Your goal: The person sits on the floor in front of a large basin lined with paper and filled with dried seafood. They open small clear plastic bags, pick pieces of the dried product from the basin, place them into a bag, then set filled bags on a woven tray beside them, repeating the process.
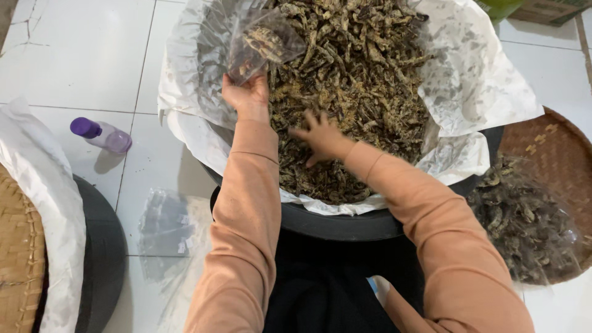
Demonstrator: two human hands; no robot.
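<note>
Left hand (246, 95) pinched shut on a small clear bag (262, 43), partly filled. Right hand (320, 137), fingers spread, digs into dried dark strips (357, 80) filling a paper-lined black tub (345, 225). Purple-capped bottle (102, 134) at nine o'clock; packed bags (524, 222) at four.

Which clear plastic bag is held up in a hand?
The small clear bag in the left hand, over the basin, partly filled. The other filled bags lie on the woven tray at right.

Glossy clear plastic bag (262, 43), crinkled paper liner (475, 92)
</note>
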